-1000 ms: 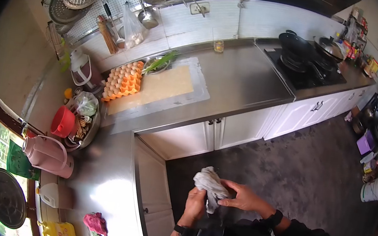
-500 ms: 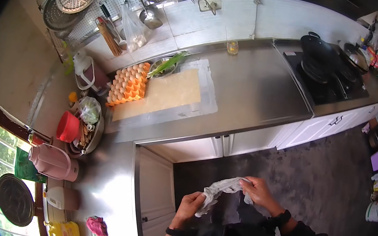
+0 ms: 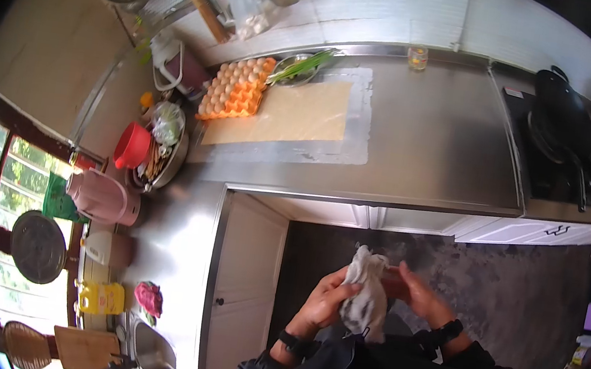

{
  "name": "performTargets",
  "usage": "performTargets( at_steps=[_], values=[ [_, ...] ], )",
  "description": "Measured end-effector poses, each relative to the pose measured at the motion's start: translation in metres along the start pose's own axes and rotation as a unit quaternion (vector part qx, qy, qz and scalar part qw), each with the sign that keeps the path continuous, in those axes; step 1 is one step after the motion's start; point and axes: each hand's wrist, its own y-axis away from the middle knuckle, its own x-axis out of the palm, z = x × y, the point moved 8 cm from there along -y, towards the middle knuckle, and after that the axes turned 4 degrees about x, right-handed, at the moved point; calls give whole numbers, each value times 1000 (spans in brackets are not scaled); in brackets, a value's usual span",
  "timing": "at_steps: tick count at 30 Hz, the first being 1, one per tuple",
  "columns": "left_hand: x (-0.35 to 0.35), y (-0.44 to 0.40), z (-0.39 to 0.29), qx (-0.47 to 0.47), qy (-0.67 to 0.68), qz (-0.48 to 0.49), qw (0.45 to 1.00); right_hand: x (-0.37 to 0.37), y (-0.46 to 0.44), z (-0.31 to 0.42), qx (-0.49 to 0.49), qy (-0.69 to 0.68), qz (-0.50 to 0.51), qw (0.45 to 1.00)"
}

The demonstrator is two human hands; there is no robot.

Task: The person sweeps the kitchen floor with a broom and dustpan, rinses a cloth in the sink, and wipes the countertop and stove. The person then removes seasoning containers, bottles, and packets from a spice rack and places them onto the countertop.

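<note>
A crumpled whitish cloth [image 3: 366,296] hangs bunched in front of my body, above the dark floor. My left hand [image 3: 324,300] is closed round its left side, with the thumb across the front. Just to the right is my right hand [image 3: 422,294], thumb raised apart from the fingers. Those fingers reach toward the right edge of the cloth and look slightly blurred; their tips are partly hidden beside it.
A steel counter [image 3: 437,144] bends round me, bearing an egg tray [image 3: 237,89], green onions [image 3: 304,67] on a bowl and a glass [image 3: 417,58]. Right is a stove with a black wok [image 3: 563,109]. Left are a pink jug [image 3: 105,197], a red bowl [image 3: 133,146] and a sink [image 3: 156,357].
The cloth was stretched between both hands; now it is bunched at my left hand, and my right hand's grip has loosened. The view has shifted, bringing the sink into sight.
</note>
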Motion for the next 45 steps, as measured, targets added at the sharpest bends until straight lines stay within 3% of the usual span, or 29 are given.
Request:
performTargets(
  at_steps=[2, 5, 8, 10, 11, 12, 15, 18, 22, 24, 25, 28, 29, 31, 32, 35, 36, 39, 40, 41, 42, 43, 45],
  values=[
    [-5, -11, 10, 6, -29, 0, 1000, 26, -1, -1, -10, 4, 78, 997],
    [-15, -16, 12, 14, -89, 10, 996, 44, -1, 22, -28, 132, 100, 986],
    [-32, -14, 3, 32, -129, -19, 991, 25, -10, 15, -21, 202, 18, 979],
    [-62, -15, 5, 1, -241, -52, 969, 27, -9, 28, -41, 251, -46, 966],
    [-81, -15, 12, -18, -294, -66, 953, 28, -11, 35, -61, 271, -61, 959],
    [-103, -16, 11, 32, -423, -111, 899, 27, -12, 44, -83, 290, -76, 950],
    [-149, -21, 31, -7, -326, -123, 937, 30, -22, 60, -126, 303, -97, 940],
    [-192, -19, 15, 45, -293, -210, 932, 71, -29, 72, -118, 206, -98, 966],
    [-242, 4, -12, 87, -234, -305, 919, 75, -54, 76, -95, 243, -125, 957],
    [-266, 22, -26, 97, -232, -339, 906, 93, -65, 82, -59, 320, -88, 941],
    [-275, 33, -39, 96, -316, -353, 875, 100, -71, 84, -44, 358, -70, 930],
    [-290, 61, -70, 115, -510, -360, 772, 124, -94, 92, -67, 577, -58, 812],
    [-298, 69, -72, 101, -491, -361, 786, 135, -100, 94, -77, 647, -52, 757],
    [-311, 88, -84, 76, -455, -366, 808, 159, -113, 95, -86, 664, -47, 741],
    [-315, 100, -86, 58, -382, -367, 846, 173, -119, 97, -92, 672, -43, 733],
    [-314, 143, -90, 110, -142, -313, 933, 217, -135, 96, -2, 692, 45, 721],
    [-311, 162, -94, 109, -97, -297, 944, 223, -140, 91, 74, 692, 76, 714],
    [-305, 220, -111, 233, 53, -336, 911, 261, -158, 84, 107, 569, 178, 796],
    [-307, 238, -120, 268, 78, -367, 887, 282, -169, 85, 94, 560, 200, 798],
    [-310, 251, -129, 303, 102, -389, 864, 307, -182, 85, 67, 517, 196, 831],
    [-319, 262, -138, 333, 101, -412, 842, 323, -205, 92, 19, 582, 180, 793],
    [-327, 271, -151, 367, 103, -443, 811, 353, -217, 90, -16, 484, 175, 857],
    [-355, 282, -169, 448, 94, -496, 738, 392, -249, 92, -66, 398, 184, 896]
  ],
)
